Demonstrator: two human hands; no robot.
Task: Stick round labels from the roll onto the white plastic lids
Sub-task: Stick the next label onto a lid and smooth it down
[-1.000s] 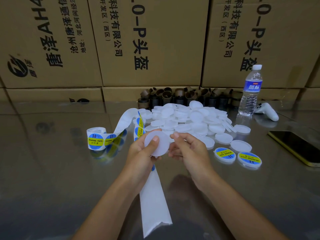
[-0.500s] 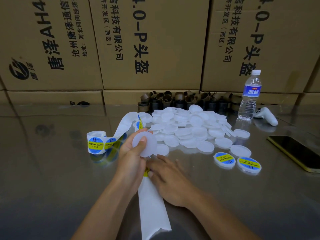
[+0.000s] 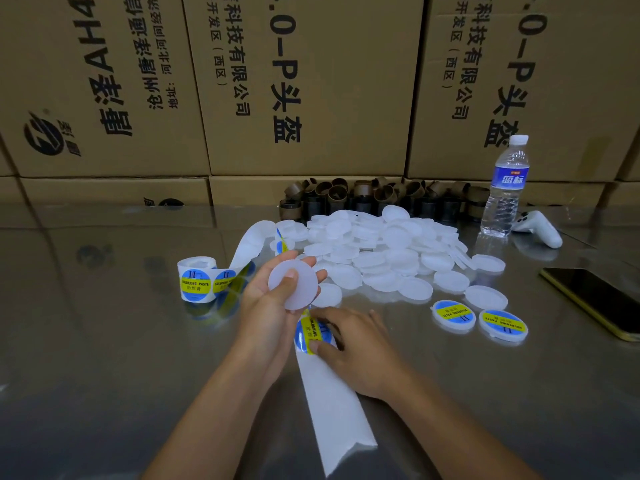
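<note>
The left hand (image 3: 266, 306) grips a blank white lid (image 3: 298, 292), just beyond the right hand (image 3: 356, 344), which pinches a blue-and-yellow label (image 3: 309, 336) on the backing strip (image 3: 332, 410). The label roll (image 3: 195, 278) stands left of both hands; the lid pile (image 3: 381, 251) lies beyond them.

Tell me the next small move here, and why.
Probably peel the label off the backing strip with the right hand: its thumb and fingers seem to pinch the label's edge, and the left hand holds a bare lid just above.
</note>
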